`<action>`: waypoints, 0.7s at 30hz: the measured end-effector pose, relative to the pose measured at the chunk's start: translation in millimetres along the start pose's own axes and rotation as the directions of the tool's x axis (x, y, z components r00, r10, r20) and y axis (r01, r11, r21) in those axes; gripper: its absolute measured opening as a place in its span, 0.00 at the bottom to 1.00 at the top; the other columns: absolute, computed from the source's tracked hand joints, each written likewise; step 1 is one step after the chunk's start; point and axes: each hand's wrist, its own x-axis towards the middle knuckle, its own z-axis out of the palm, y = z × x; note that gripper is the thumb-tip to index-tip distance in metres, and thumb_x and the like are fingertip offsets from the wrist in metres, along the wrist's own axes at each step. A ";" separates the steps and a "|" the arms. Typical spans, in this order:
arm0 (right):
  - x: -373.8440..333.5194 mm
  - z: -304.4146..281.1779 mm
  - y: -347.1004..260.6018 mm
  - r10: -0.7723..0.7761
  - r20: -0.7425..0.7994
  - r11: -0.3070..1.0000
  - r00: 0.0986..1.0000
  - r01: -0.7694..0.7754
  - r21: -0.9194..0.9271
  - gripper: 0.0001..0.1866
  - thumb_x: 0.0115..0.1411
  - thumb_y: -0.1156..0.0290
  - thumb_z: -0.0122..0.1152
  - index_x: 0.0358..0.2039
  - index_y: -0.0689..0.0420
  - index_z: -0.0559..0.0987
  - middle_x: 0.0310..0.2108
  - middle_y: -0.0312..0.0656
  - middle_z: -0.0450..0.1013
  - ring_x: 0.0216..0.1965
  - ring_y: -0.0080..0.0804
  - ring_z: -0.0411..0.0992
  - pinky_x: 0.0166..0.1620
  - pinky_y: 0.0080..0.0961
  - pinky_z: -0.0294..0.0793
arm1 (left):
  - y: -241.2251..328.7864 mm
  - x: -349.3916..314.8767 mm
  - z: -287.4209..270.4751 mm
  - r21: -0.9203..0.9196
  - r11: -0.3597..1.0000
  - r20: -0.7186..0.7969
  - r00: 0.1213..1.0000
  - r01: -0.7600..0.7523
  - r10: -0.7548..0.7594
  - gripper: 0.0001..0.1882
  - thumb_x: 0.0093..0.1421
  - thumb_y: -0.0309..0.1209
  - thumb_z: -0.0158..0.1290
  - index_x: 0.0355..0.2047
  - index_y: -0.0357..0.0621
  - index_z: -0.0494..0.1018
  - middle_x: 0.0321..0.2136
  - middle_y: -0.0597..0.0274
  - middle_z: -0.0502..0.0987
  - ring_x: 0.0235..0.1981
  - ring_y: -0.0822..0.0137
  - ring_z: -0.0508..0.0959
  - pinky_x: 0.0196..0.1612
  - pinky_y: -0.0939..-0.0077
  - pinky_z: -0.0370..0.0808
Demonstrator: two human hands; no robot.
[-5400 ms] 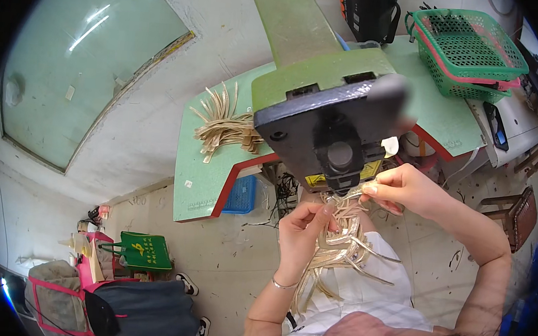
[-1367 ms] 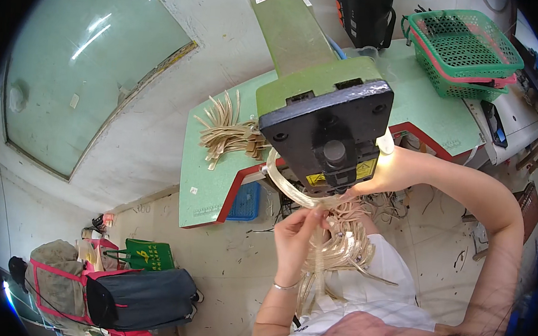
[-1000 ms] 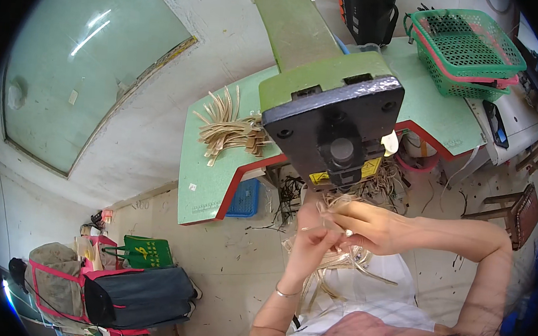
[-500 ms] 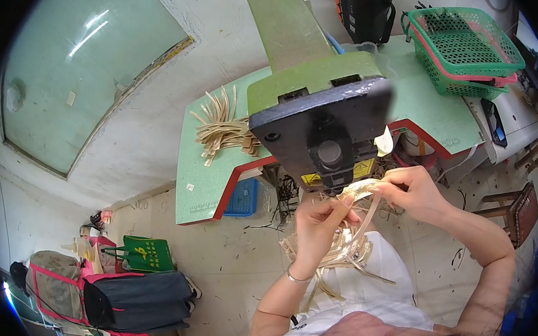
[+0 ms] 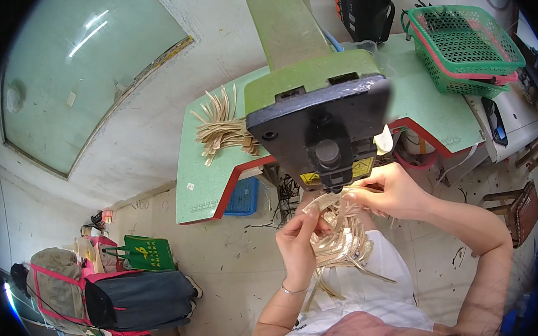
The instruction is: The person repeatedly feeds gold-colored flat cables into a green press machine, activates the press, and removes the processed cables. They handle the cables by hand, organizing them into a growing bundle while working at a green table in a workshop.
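A flat gold strap (image 5: 324, 203) is held between my two hands, just under the black head of a green machine (image 5: 319, 124). My left hand (image 5: 298, 237) pinches its left end between thumb and fingers. My right hand (image 5: 393, 192) grips it on the right, close beside the machine's lower tip; the fingertips are partly hidden. Below the hands, a bundle of thin gold straps (image 5: 349, 245) hangs over my lap, some with loose ends trailing. Whether the held strap joins this bundle cannot be made out.
On the green table (image 5: 205, 191) lies a pile of gold straps (image 5: 225, 130). Stacked green and pink baskets (image 5: 465, 44) stand at the far right, near a phone (image 5: 494, 121). A blue crate (image 5: 242, 197) sits under the table. Bags (image 5: 138, 302) are at the lower left, a stool (image 5: 518, 213) at right.
Both hands have shifted left with the strap, the left hand also slightly lower. The strap now lies across the machine's lower tip.
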 end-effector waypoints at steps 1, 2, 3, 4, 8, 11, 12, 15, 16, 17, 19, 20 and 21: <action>2.4 0.6 -5.0 0.001 0.017 0.999 1.000 0.000 -0.033 0.12 0.56 0.67 0.60 0.29 0.65 0.80 0.18 0.35 0.73 0.21 0.13 0.65 0.25 0.17 0.66 | -0.6 -0.9 -2.4 -0.020 1.000 -0.017 1.000 0.004 -0.004 0.12 0.61 0.29 0.50 0.24 0.36 0.76 0.20 0.64 0.76 0.22 0.78 0.70 0.29 0.85 0.65; 4.3 2.1 -10.1 0.035 0.004 0.998 0.999 -0.035 -0.044 0.13 0.54 0.66 0.61 0.27 0.65 0.79 0.17 0.35 0.72 0.20 0.13 0.64 0.25 0.17 0.65 | 0.0 -0.4 -3.2 0.012 1.000 -0.017 1.000 -0.004 0.004 0.11 0.61 0.29 0.50 0.25 0.35 0.76 0.21 0.64 0.76 0.22 0.78 0.70 0.30 0.85 0.65; 7.2 1.6 -5.5 0.030 0.011 0.997 0.999 -0.030 -0.067 0.13 0.53 0.65 0.62 0.27 0.65 0.79 0.17 0.36 0.72 0.20 0.13 0.63 0.25 0.17 0.65 | 0.3 0.9 -3.3 0.042 0.999 -0.016 1.000 -0.011 0.012 0.10 0.60 0.28 0.50 0.26 0.35 0.75 0.22 0.65 0.76 0.23 0.78 0.71 0.31 0.86 0.66; 11.7 0.5 3.0 0.026 0.018 0.996 1.000 -0.024 -0.091 0.13 0.53 0.65 0.63 0.27 0.65 0.79 0.16 0.37 0.72 0.20 0.13 0.63 0.25 0.18 0.65 | 0.8 2.7 -3.0 0.073 0.997 -0.014 1.000 -0.018 0.019 0.09 0.60 0.28 0.51 0.26 0.35 0.75 0.22 0.65 0.76 0.24 0.77 0.71 0.32 0.86 0.66; 23.5 -1.6 2.3 -0.160 0.009 0.963 0.987 0.158 -0.219 0.15 0.50 0.64 0.65 0.24 0.65 0.78 0.16 0.42 0.71 0.19 0.17 0.66 0.25 0.23 0.67 | 14.9 27.0 0.1 0.533 0.701 0.193 0.874 -0.474 0.445 0.07 0.55 0.27 0.56 0.28 0.34 0.75 0.22 0.67 0.76 0.25 0.78 0.72 0.32 0.87 0.67; 32.1 -4.9 7.6 -0.412 0.007 0.821 0.911 0.374 -0.431 0.18 0.50 0.58 0.64 0.23 0.64 0.78 0.16 0.43 0.71 0.19 0.24 0.69 0.25 0.27 0.67 | 32.7 37.8 -0.6 0.504 0.842 0.383 0.923 -0.191 -0.021 0.07 0.58 0.27 0.53 0.28 0.34 0.76 0.21 0.66 0.76 0.22 0.77 0.72 0.30 0.86 0.67; 34.0 -9.2 7.6 -0.388 0.066 0.785 0.919 0.368 -0.499 0.19 0.50 0.56 0.64 0.23 0.63 0.78 0.16 0.43 0.71 0.19 0.25 0.70 0.25 0.27 0.68 | 39.1 41.2 1.8 0.434 0.895 0.404 0.910 -0.104 -0.091 0.07 0.58 0.27 0.53 0.27 0.34 0.75 0.20 0.66 0.75 0.21 0.78 0.72 0.28 0.86 0.67; 33.5 -37.8 -55.8 0.420 0.327 0.721 0.847 -0.092 -0.687 0.21 0.52 0.50 0.59 0.20 0.58 0.79 0.15 0.36 0.72 0.20 0.23 0.70 0.26 0.23 0.67 | 50.4 42.5 -3.2 0.262 0.960 0.403 0.893 0.099 -0.202 0.09 0.58 0.27 0.54 0.24 0.33 0.75 0.17 0.65 0.75 0.18 0.78 0.72 0.23 0.86 0.67; 34.0 -53.4 -40.4 0.348 0.410 0.775 0.843 -0.013 -0.631 0.21 0.54 0.51 0.58 0.20 0.58 0.79 0.15 0.34 0.72 0.20 0.22 0.70 0.26 0.22 0.66 | 41.6 41.4 -2.4 0.224 0.968 0.385 0.902 0.117 -0.198 0.09 0.58 0.27 0.54 0.24 0.33 0.75 0.17 0.64 0.75 0.18 0.78 0.72 0.23 0.86 0.67; 29.5 -68.4 -22.3 0.269 0.488 0.821 0.831 0.067 -0.567 0.21 0.55 0.51 0.57 0.20 0.57 0.79 0.16 0.32 0.73 0.19 0.20 0.69 0.26 0.20 0.66 | 34.6 39.3 -1.9 0.185 0.973 0.364 0.911 0.135 -0.195 0.09 0.58 0.27 0.53 0.24 0.33 0.75 0.17 0.64 0.75 0.18 0.78 0.72 0.23 0.86 0.67; 16.4 -73.2 -15.3 0.220 0.389 0.911 0.895 -0.045 -0.410 0.23 0.58 0.50 0.53 0.21 0.59 0.78 0.16 0.32 0.72 0.19 0.20 0.69 0.26 0.20 0.66 | 24.9 33.8 -3.2 0.121 0.983 0.325 0.930 0.140 -0.172 0.09 0.59 0.27 0.53 0.24 0.34 0.75 0.17 0.63 0.75 0.18 0.77 0.71 0.23 0.85 0.67; 10.2 -72.8 -12.2 0.202 0.335 0.943 0.920 -0.091 -0.320 0.24 0.59 0.50 0.52 0.22 0.60 0.77 0.17 0.32 0.72 0.19 0.20 0.69 0.26 0.19 0.66 | 20.8 30.7 -4.3 0.089 0.986 0.302 0.940 0.141 -0.161 0.09 0.59 0.27 0.53 0.24 0.34 0.75 0.17 0.63 0.75 0.18 0.77 0.71 0.23 0.85 0.67; 3.8 -71.5 -6.1 0.212 0.280 0.972 0.936 -0.173 -0.157 0.25 0.61 0.49 0.50 0.23 0.61 0.77 0.18 0.33 0.72 0.19 0.21 0.68 0.27 0.20 0.67 | 18.2 27.1 -4.6 0.049 0.990 0.283 0.949 0.133 -0.141 0.10 0.59 0.27 0.53 0.24 0.34 0.75 0.17 0.62 0.74 0.18 0.77 0.71 0.23 0.85 0.67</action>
